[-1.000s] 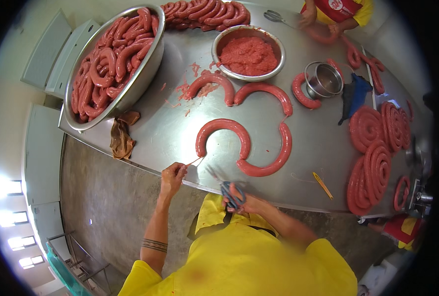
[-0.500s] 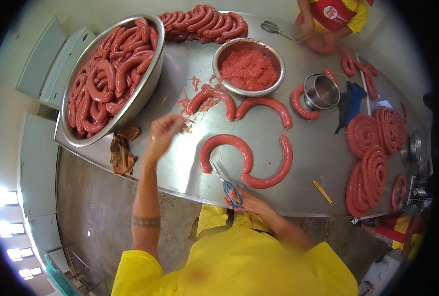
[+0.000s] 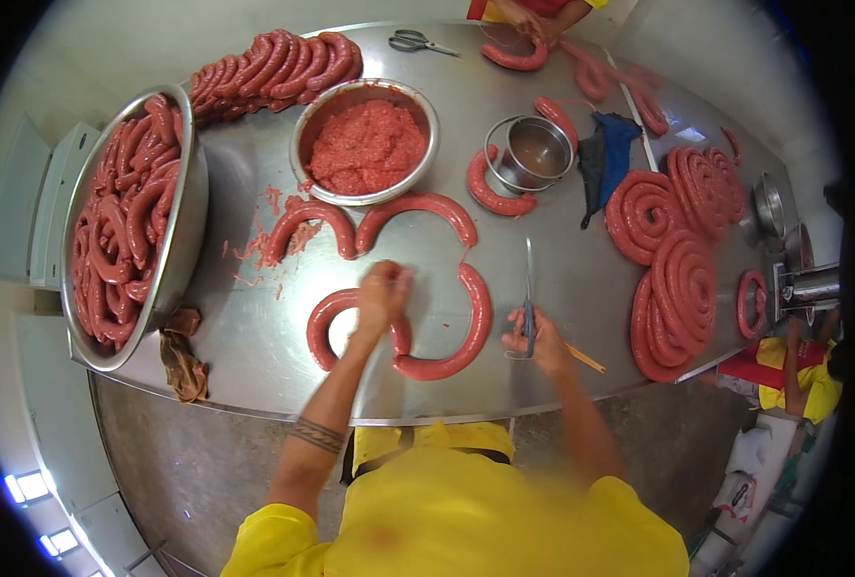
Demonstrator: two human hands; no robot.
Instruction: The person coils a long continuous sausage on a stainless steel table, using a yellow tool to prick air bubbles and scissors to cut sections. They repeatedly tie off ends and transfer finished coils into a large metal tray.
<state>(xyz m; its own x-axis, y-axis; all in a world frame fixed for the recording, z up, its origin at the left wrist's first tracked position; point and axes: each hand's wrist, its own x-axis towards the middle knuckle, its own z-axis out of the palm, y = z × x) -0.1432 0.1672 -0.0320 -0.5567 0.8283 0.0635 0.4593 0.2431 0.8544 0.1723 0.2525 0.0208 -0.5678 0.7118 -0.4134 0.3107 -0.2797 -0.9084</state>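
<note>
My left hand (image 3: 384, 293), slightly blurred, hovers with curled fingers over a linked loop of red sausage (image 3: 470, 308); whether anything is in its fingers is unclear. My right hand (image 3: 545, 341) grips scissors (image 3: 527, 298), blades pointing away from me, beside the loop's right side. A yellow tool (image 3: 584, 358) lies just right of that hand. Two more curved links (image 3: 413, 202) lie beyond the loop, with meat scraps (image 3: 249, 245) to their left. Behind them stands a steel bowl of ground meat (image 3: 365, 144).
A large tub of sausages (image 3: 139, 183), a sausage pile (image 3: 283, 62) and rags (image 3: 185, 370) are left. Coils (image 3: 687, 298), a small pot (image 3: 533, 159) and a cloth (image 3: 610, 144) are right, near a steel machine (image 3: 812, 287). Two co-workers (image 3: 543, 19) (image 3: 797, 375) work at the table (image 3: 235, 327).
My left hand has moved from the near edge to above the middle sausages. My right hand moved rightward with the scissors, now pointing straight away from me. The view has shifted.
</note>
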